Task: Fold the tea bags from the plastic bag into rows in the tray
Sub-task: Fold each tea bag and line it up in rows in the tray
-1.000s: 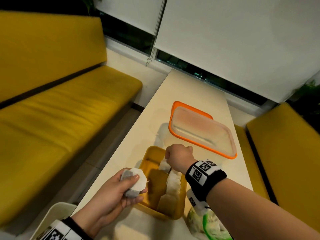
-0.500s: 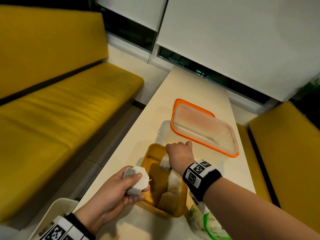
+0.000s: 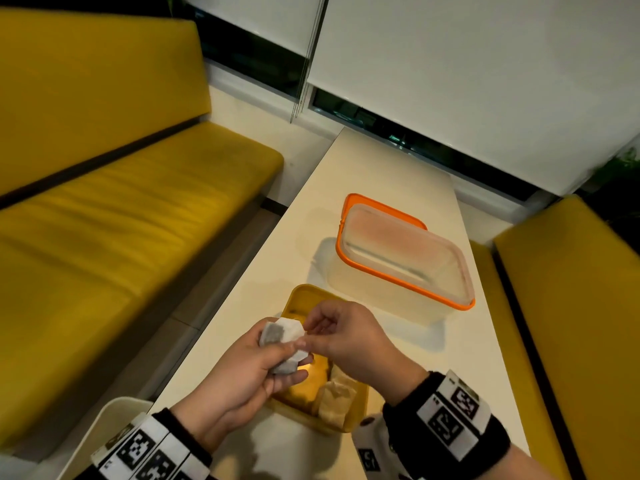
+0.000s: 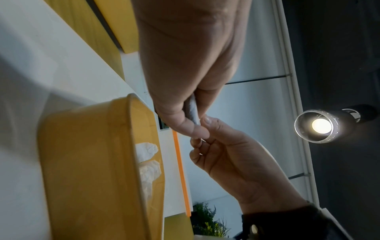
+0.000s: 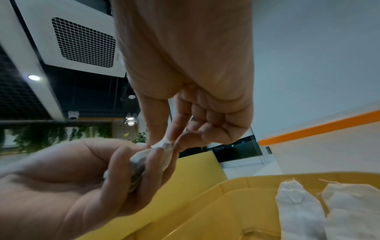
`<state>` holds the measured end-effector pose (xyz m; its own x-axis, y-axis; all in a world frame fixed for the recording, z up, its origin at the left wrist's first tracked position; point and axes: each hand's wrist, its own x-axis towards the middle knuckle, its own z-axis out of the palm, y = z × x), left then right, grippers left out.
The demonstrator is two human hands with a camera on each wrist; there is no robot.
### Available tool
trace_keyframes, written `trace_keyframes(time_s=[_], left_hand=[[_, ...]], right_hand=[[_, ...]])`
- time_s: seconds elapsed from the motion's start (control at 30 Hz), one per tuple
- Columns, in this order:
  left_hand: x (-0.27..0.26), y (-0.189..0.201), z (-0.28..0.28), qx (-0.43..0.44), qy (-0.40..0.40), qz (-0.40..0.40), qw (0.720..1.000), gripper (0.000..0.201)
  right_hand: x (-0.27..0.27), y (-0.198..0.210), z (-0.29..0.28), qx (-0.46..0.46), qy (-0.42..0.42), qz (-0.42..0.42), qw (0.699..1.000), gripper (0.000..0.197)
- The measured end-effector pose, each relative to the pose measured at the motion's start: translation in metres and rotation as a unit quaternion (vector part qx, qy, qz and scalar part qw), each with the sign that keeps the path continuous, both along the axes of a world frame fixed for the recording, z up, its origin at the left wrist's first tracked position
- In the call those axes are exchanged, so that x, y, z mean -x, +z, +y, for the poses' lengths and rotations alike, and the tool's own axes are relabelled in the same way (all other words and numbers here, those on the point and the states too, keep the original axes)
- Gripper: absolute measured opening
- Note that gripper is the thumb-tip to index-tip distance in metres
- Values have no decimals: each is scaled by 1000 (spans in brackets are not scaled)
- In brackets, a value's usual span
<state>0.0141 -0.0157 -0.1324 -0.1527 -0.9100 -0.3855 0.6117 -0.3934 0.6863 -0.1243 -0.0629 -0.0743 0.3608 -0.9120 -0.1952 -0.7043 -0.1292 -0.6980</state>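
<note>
A white tea bag [image 3: 281, 336] with dark tea inside sits in my left hand [image 3: 277, 355], gripped between thumb and fingers just above the yellow tray [image 3: 297, 295]. My right hand [image 3: 311, 327] pinches the bag's right tip with thumb and forefinger; the right wrist view shows this pinch on the tea bag [image 5: 164, 143]. Folded tea bags [image 3: 337, 396] lie in a row along the tray's right side, and two of these tea bags [image 5: 298, 203] show in the right wrist view. In the left wrist view the held tea bag [image 4: 193, 110] is edge-on.
A clear container with an orange rim [image 3: 405, 261] stands on the white table [image 3: 374, 174] beyond the tray. A white bin [image 3: 114, 420] sits at the lower left beside the table. Yellow benches [image 3: 138, 220] run along both sides.
My right hand has lifted out of the tray and come back to pinch the tea bag's tip. My left hand has brought the bag right, over the tray.
</note>
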Motion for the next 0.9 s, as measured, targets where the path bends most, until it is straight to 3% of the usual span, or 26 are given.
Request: trace_keyframes(time_s=[0.13, 0.27, 0.47, 0.63, 0.77, 0.9], left_hand=[[7, 4, -2, 8, -12, 49, 999, 21], [12, 6, -2, 17, -20, 88, 996, 19], [5, 4, -6, 15, -3, 112, 994, 19], [-2, -3, -10, 24, 9, 110, 994, 12], [-4, -5, -10, 28, 24, 127, 991, 35], [-6, -5, -11, 23, 50, 126, 990, 12]], right_hand=[[11, -10, 3, 20, -50, -20, 998, 23], [15, -16, 10, 8, -89, -45, 995, 14], [23, -12, 14, -39, -171, -187, 966, 10], [23, 0, 8, -50, -141, -195, 969, 12], [23, 0, 4, -31, -144, -214, 966, 13], [25, 7, 1, -33, -147, -270, 951, 14]])
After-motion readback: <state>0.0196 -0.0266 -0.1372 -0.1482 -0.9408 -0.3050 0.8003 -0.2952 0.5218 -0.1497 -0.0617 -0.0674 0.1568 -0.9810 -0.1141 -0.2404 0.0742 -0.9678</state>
